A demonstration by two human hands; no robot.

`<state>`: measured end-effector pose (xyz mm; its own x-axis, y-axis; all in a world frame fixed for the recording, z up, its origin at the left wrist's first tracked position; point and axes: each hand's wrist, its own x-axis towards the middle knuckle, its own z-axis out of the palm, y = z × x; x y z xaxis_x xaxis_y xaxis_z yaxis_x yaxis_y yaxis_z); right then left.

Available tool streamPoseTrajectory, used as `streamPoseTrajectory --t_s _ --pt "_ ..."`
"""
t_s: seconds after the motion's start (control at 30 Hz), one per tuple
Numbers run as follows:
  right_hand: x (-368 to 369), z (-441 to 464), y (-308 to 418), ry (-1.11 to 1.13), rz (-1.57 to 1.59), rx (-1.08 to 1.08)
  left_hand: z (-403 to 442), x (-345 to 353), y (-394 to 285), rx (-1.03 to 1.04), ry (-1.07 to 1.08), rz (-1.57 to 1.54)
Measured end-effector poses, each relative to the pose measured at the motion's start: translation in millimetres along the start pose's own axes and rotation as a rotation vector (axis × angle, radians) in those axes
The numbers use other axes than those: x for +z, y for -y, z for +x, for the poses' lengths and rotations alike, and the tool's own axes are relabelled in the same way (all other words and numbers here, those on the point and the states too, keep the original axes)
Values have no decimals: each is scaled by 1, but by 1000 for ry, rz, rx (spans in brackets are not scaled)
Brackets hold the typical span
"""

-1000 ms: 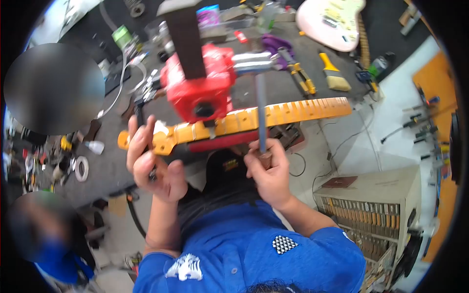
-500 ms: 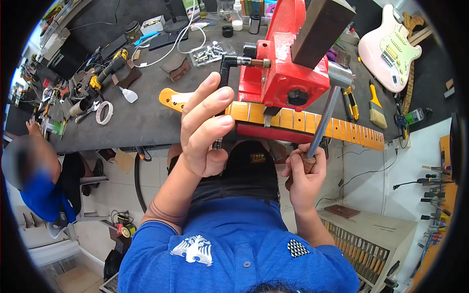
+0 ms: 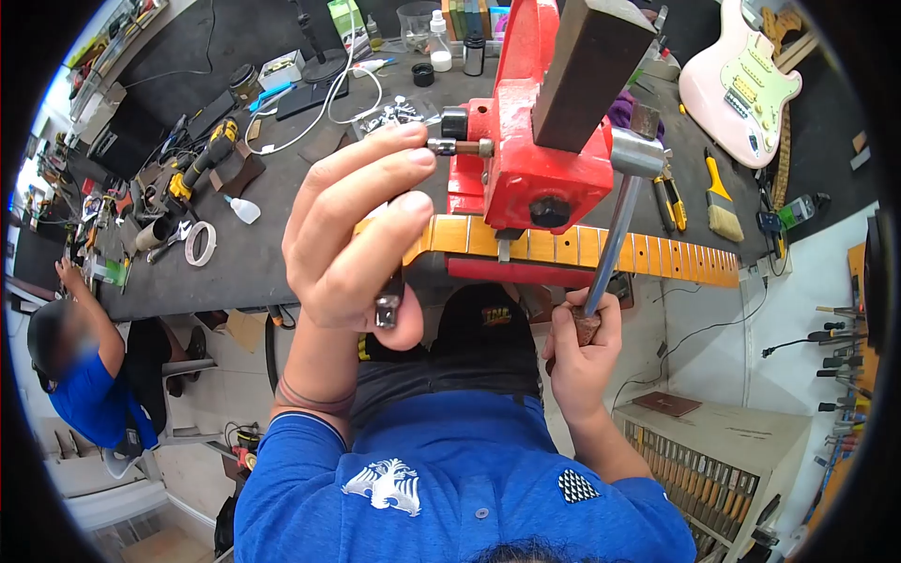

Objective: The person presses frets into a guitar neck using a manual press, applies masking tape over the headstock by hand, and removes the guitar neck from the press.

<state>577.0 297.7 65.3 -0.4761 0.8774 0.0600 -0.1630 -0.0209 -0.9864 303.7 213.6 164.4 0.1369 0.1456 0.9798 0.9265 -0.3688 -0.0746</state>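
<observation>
My left hand point(image 3: 361, 235) is wrapped around a black right-angle driver. The end of its handle point(image 3: 388, 305) pokes out below my fingers, and its metal head point(image 3: 443, 147) meets a bolt point(image 3: 477, 147) on the side of the red vise point(image 3: 540, 178). My fingers hide most of the handle. My right hand point(image 3: 584, 361) grips the brown knob point(image 3: 584, 324) at the lower end of the vise's steel lever bar point(image 3: 615, 244). Between them, a guitar neck point(image 3: 601, 246) lies across the vise at its lower jaw, its headstock covered by my left hand.
A pink guitar body point(image 3: 741, 84) stands at the back right, near a yellow brush point(image 3: 721, 202) and a yellow cutter point(image 3: 674, 205). On the left are a yellow drill point(image 3: 218, 150), a tape roll point(image 3: 200, 244) and a small bottle point(image 3: 244, 208). Another person point(image 3: 89, 366) sits at the left.
My left hand has moved left and turned, tilting the driver's handle so its end comes nearer me. My right hand stays on the lever. The other person's arm has reached up toward the bench.
</observation>
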Motion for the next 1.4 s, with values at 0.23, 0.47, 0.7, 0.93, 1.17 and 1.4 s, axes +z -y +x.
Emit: streamPoseTrajectory --t_s 0.23,0.47,0.7,0.93,1.17,1.4 --pt "2 2 -4 -22 -112 -43 10 -1 -2 -21 25 -5" --pt "1 -2 0 -34 -65 8 62 -3 19 -601 86 -431" --pt "0 -4 -3 3 32 8 46 27 66 -1295 302 -545" --pt "-8 -3 -6 90 -10 -42 -23 12 35 -1530 299 -616" --pt "-8 -6 10 107 119 37 -47 -39 8 -1335 454 -619" --pt "-7 -8 21 112 130 91 -25 -38 0 -742 850 56"
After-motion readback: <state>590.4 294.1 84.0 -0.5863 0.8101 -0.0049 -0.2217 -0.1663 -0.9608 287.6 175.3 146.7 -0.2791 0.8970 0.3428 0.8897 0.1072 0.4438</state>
